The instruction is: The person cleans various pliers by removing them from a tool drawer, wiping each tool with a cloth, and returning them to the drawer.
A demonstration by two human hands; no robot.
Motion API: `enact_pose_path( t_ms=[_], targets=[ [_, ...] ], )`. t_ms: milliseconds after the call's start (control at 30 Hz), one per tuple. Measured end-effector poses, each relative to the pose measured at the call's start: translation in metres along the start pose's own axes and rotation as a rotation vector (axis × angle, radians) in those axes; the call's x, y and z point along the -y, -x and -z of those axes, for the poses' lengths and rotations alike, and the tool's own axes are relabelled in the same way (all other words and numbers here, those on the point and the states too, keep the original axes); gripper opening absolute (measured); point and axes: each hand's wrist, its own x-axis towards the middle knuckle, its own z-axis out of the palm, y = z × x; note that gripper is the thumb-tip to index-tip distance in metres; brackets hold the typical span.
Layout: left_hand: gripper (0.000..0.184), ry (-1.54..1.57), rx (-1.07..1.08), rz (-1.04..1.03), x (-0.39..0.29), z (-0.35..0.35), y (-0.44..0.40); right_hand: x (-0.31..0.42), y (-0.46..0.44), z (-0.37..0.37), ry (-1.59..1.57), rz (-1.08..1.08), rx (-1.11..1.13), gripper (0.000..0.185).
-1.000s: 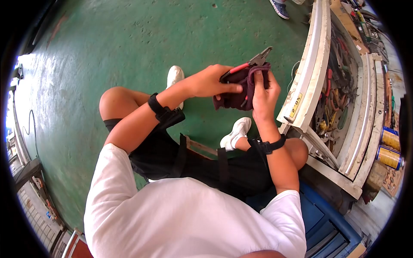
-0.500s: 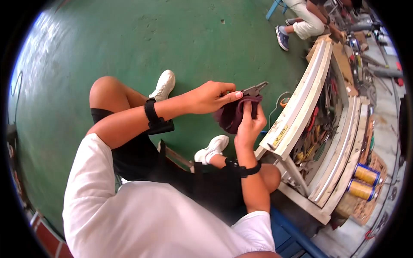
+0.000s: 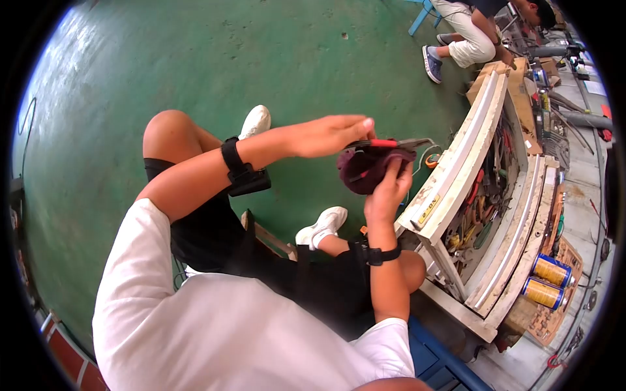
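Dark maroon cloth (image 3: 360, 171) is bunched in front of me, with pliers (image 3: 385, 143) lying across its top; their red handle points left and their grey jaws point right. My right hand (image 3: 389, 189) grips the cloth from below, thumb and fingers pressed on its right side. Over the handle end is my left hand (image 3: 332, 135), its fingers stretched out together and slightly blurred. The thumb lies near the handles, and whether the palm touches them is hard to see.
To the right stands a white-framed drawer (image 3: 450, 189) full of hand tools. Beyond it are two yellow-blue cans (image 3: 543, 292) and a tool-strewn bench. An orange tape (image 3: 432, 160) sits beside the frame. Another person (image 3: 471, 32) crouches at the upper right, near a blue stool (image 3: 420, 19).
The view has swung right, bringing the other person into sight. My left hand's fingers have straightened from their grip on the pliers, whose red handle shows again. The cloth remains in my right hand.
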Motion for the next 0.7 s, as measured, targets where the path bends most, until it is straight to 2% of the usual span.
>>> enact_pose_path(
  t_ms=[33, 100, 133, 167, 233, 267, 300, 367, 400, 433, 500, 533, 567, 633, 667, 700],
  targets=[
    [0.059, -0.002, 0.007, 0.017, -0.008, 0.002, 0.003, 0.001, 0.000, 0.000, -0.070, -0.036, -0.020, 0.030],
    [0.060, -0.126, -0.148, 0.168, -0.016, 0.008, 0.007, 0.011, 0.001, -0.005, -0.151, -0.043, 0.016, 0.029],
    [0.075, -0.056, -0.100, 0.151, -0.003, 0.014, 0.006, 0.012, 0.001, -0.004, -0.155, -0.055, 0.035, 0.028],
    [0.075, -0.051, -0.092, 0.163, 0.013, 0.019, 0.007, 0.011, 0.002, -0.007, -0.155, -0.066, 0.025, 0.028],
    [0.102, 0.005, 0.107, -0.070, 0.036, 0.020, 0.009, 0.009, 0.000, -0.009, -0.246, -0.083, 0.001, 0.029],
    [0.126, 0.031, 0.190, -0.049, 0.040, 0.018, 0.010, 0.008, -0.002, -0.010, -0.248, -0.100, -0.017, 0.033],
    [0.126, 0.036, 0.194, -0.048, 0.047, 0.013, 0.009, 0.009, -0.002, -0.009, -0.244, -0.102, -0.022, 0.033],
    [0.128, -0.056, 0.318, 0.132, 0.057, 0.000, 0.014, 0.012, -0.002, -0.011, -0.332, -0.155, 0.021, 0.034],
    [0.124, 0.055, 0.356, 0.231, 0.061, -0.006, 0.015, 0.013, -0.002, -0.011, -0.310, -0.157, 0.026, 0.037],
    [0.124, 0.056, 0.353, 0.231, 0.070, -0.013, 0.015, 0.014, -0.002, -0.011, -0.310, -0.159, 0.029, 0.037],
    [0.114, 0.310, 0.274, 0.421, 0.092, -0.028, 0.013, 0.019, -0.001, -0.012, -0.404, -0.204, 0.104, 0.040],
    [0.114, 0.313, 0.274, 0.422, 0.090, -0.028, 0.013, 0.021, 0.001, -0.013, -0.407, -0.223, 0.139, 0.043],
    [0.099, 0.585, 0.326, 0.426, 0.089, -0.027, 0.012, 0.024, 0.003, -0.014, -0.406, -0.226, 0.139, 0.043],
    [0.070, 1.128, 0.423, 0.417, 0.081, -0.023, 0.009, 0.030, 0.006, -0.020, -0.437, -0.171, 0.097, 0.029],
    [0.070, 1.128, 0.426, 0.423, 0.074, -0.025, 0.008, 0.027, 0.006, -0.021, -0.438, -0.171, 0.091, 0.029],
    [0.062, 1.142, 0.282, 0.272, 0.068, -0.029, 0.007, 0.023, 0.005, -0.020, -0.376, -0.103, 0.052, 0.024]
  ],
)
